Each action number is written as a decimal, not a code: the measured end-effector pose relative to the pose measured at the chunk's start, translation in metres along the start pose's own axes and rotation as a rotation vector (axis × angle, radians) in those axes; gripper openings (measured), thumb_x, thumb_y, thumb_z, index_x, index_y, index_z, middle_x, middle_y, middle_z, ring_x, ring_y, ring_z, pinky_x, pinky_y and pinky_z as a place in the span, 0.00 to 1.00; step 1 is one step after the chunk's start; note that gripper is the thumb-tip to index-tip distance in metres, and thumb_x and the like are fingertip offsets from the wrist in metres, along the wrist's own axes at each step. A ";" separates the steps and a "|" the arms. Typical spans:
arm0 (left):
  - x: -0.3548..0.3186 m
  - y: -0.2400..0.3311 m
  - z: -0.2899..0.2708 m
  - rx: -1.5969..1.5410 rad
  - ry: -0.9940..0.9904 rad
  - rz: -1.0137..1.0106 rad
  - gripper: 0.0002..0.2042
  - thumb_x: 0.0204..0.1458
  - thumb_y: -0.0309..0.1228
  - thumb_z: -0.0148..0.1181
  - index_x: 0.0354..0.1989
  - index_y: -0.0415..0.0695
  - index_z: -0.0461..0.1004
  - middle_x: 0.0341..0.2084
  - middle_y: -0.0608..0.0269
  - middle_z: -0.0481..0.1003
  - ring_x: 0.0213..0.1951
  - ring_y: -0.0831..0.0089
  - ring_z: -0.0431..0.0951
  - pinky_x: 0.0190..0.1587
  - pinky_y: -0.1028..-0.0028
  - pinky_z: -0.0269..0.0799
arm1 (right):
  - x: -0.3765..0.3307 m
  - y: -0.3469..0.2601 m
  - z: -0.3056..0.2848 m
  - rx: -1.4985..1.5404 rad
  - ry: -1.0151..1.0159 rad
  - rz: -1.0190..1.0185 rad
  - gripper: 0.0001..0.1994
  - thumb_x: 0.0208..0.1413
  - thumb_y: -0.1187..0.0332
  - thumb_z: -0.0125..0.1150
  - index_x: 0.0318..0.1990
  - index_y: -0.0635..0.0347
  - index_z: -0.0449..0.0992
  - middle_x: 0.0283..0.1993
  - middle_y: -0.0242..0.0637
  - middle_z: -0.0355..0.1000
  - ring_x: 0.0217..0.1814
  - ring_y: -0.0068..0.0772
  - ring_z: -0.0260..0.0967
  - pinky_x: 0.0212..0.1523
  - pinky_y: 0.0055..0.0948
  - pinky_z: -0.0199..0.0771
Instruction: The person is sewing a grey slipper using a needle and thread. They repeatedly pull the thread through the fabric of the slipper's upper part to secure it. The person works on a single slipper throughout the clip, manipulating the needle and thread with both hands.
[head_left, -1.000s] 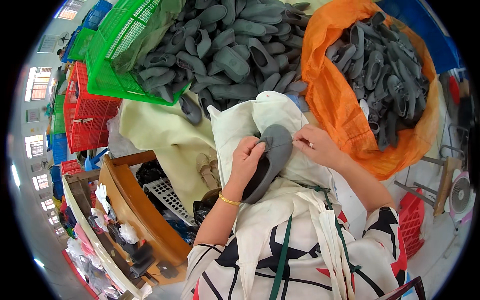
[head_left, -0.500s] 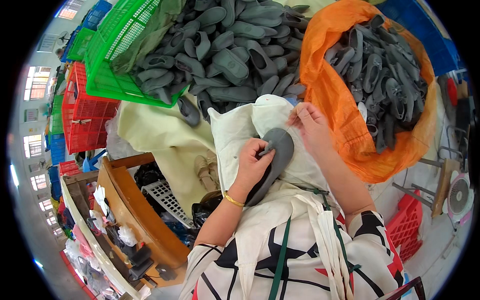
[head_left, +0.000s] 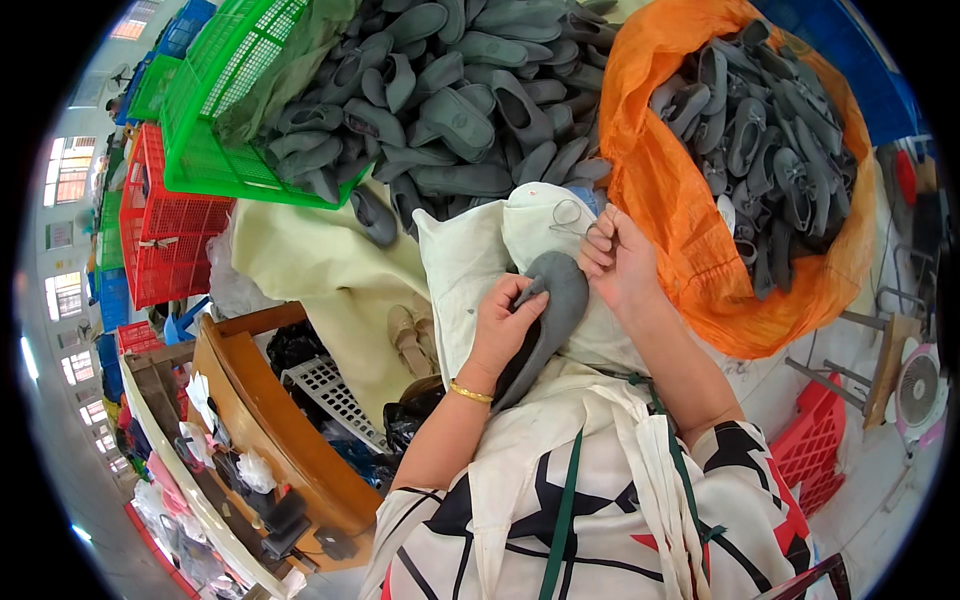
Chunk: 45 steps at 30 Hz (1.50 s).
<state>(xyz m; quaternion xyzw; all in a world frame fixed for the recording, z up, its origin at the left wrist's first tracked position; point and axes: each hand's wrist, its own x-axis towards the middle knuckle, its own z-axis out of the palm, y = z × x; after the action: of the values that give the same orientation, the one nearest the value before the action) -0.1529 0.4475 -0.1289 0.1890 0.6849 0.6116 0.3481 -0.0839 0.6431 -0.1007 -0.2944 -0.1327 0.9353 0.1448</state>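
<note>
A grey slip-on shoe (head_left: 560,300) lies tilted across my lap, over the cream apron (head_left: 465,250). My left hand (head_left: 505,322) grips it at the opening, thumb on the upper's edge and fingers at the rim. Just right of the toe, my right hand (head_left: 618,255) is raised with its fingers curled into a pinch. A thin dark thread (head_left: 568,222) loops out from those fingertips above the shoe; whether a needle is in them is too small to see.
A heap of grey shoes (head_left: 460,120) spills from a green crate (head_left: 190,150) ahead. An orange sack (head_left: 640,150) at the right holds more shoes. A wooden desk (head_left: 290,430) stands left, a small fan (head_left: 915,390) far right, and a red crate (head_left: 815,450) below it.
My right hand has turned and come slightly down, its fingers curling in more. The thread now hangs in a loop left of it. My left hand keeps its grip on the shoe.
</note>
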 end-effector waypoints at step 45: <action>-0.050 0.062 0.004 0.366 0.049 0.004 0.04 0.59 0.28 0.60 0.35 0.41 0.76 0.19 0.75 0.71 0.22 0.87 0.66 0.26 0.83 0.63 | -0.059 0.011 0.020 -2.073 -0.584 -1.045 0.07 0.43 0.73 0.59 0.32 0.53 0.75 0.30 0.33 0.66 0.37 0.37 0.70 0.31 0.34 0.73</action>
<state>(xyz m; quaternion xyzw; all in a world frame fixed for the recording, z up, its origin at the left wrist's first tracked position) -0.1258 0.4274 -0.0564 0.2356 0.7927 0.4818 0.2898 -0.0513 0.6091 -0.0586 0.0419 -0.9550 0.2427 0.1654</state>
